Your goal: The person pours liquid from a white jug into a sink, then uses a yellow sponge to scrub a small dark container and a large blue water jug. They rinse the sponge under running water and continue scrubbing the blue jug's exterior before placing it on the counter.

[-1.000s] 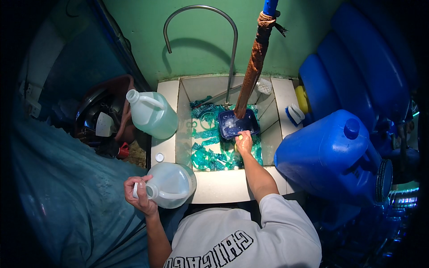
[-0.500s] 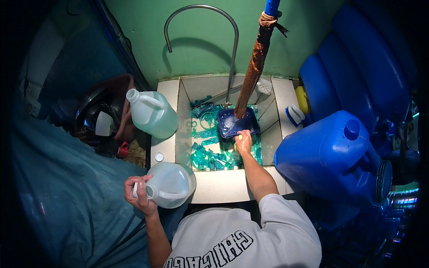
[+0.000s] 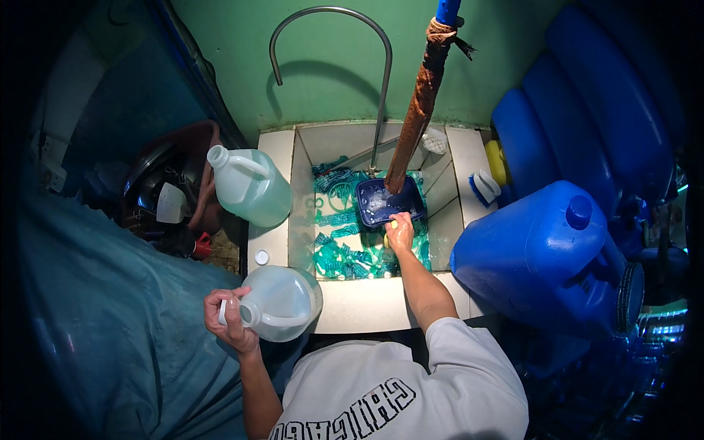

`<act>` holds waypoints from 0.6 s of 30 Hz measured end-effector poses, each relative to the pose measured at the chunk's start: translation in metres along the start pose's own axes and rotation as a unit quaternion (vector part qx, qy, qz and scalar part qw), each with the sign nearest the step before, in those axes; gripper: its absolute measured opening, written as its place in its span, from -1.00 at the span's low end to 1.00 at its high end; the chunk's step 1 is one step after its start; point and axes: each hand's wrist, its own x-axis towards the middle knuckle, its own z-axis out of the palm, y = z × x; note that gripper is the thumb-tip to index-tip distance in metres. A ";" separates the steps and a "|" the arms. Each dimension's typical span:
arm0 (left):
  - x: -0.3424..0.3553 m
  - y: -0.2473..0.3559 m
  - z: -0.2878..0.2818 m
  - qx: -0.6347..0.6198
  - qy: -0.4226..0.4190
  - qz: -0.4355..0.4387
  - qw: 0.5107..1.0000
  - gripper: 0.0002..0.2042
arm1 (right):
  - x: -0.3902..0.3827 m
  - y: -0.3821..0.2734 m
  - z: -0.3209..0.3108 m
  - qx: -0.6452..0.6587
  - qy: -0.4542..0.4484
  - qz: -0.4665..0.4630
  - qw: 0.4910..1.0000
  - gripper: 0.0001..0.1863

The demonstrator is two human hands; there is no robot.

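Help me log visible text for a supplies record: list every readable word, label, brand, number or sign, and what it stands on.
White shirt: a row of large dark-outlined letters, not copied out here.
Held clear jug, greenish jug and blue container: any marks are too small or blurred to read.

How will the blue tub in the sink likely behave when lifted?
The tub is probably heavy for its size, as bubbly liquid shows inside. It may tip and spill, as the right hand grips just one side.
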 end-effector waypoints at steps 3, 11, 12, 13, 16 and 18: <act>0.000 0.000 0.000 -0.001 0.004 -0.001 1.000 -0.88 | 0.001 0.002 0.001 0.000 -0.012 0.005 1.000 -0.73; 0.000 -0.001 -0.001 -0.001 0.004 0.000 1.000 -0.89 | 0.000 0.001 0.003 0.001 -0.022 0.000 1.000 -0.73; 0.000 -0.001 -0.001 0.003 0.002 0.001 1.000 -0.89 | 0.000 0.000 0.003 0.026 -0.016 -0.010 0.999 -0.73; 0.000 -0.001 -0.002 0.007 0.002 0.001 1.000 -0.88 | 0.000 -0.001 0.003 0.030 -0.017 -0.014 0.999 -0.73; 0.000 -0.001 -0.001 0.010 0.001 0.001 1.000 -0.87 | 0.000 -0.005 0.002 0.035 -0.016 -0.020 0.999 -0.72; 0.000 -0.001 -0.001 0.011 -0.002 0.002 1.000 -0.86 | 0.000 -0.007 0.002 0.035 -0.016 -0.022 0.999 -0.71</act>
